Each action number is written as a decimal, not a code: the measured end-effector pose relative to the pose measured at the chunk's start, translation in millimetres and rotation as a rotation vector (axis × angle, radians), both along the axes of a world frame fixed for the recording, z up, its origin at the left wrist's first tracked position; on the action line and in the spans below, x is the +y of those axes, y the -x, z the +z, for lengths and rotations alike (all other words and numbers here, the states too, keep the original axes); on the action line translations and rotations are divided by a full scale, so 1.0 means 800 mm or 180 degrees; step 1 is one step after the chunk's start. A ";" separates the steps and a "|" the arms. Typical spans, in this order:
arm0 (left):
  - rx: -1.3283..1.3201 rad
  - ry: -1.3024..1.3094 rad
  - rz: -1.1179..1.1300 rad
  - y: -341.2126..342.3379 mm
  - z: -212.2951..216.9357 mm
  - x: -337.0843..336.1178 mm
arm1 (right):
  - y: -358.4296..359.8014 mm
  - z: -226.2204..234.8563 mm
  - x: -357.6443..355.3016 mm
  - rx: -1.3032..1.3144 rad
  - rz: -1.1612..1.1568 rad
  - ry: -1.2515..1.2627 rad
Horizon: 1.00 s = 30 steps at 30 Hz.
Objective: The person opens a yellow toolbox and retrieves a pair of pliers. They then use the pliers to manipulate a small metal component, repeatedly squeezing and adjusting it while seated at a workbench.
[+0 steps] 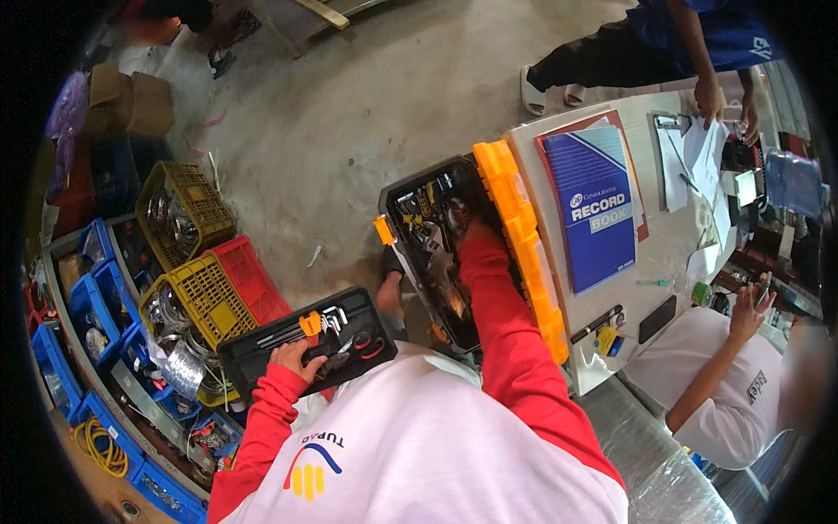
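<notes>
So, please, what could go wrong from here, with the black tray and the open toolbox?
The black tray under the left hand might tip and spill its loose-looking hex keys. The right hand reaches deep into the cluttered toolbox, where it is partly hard to see, so a sharp edge could perhaps scratch it.

On the near left, a black tray (237,354) is seen, with bent silver keys (333,320) and red-handled scissors (370,346) laid in it. To its right, a black toolbox (467,329) is opened wide, its orange lid (529,249) folded right.
</notes>
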<state>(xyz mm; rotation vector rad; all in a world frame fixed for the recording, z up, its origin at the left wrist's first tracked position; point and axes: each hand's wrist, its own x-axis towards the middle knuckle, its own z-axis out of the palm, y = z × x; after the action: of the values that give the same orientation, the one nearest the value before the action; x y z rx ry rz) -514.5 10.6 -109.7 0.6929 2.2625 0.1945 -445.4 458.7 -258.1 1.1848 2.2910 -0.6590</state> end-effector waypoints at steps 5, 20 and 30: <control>0.0011 -0.0099 0.0069 0.000 -0.006 -0.002 | -0.024 0.010 -0.006 0.0616 -0.0074 -0.0014; 0.0029 -0.0066 -0.0074 0.006 0.004 0.014 | -0.155 -0.041 -0.083 0.0945 0.0365 0.0712; -0.0044 0.0046 0.0024 -0.003 0.005 0.009 | -0.124 -0.001 -0.095 0.2086 0.0353 0.0210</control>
<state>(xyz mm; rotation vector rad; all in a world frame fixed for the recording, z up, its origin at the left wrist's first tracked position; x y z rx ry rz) -512.2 18.0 -105.3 0.6738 2.2515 0.1859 -346.3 382.5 -258.6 0.8831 2.8017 -1.2085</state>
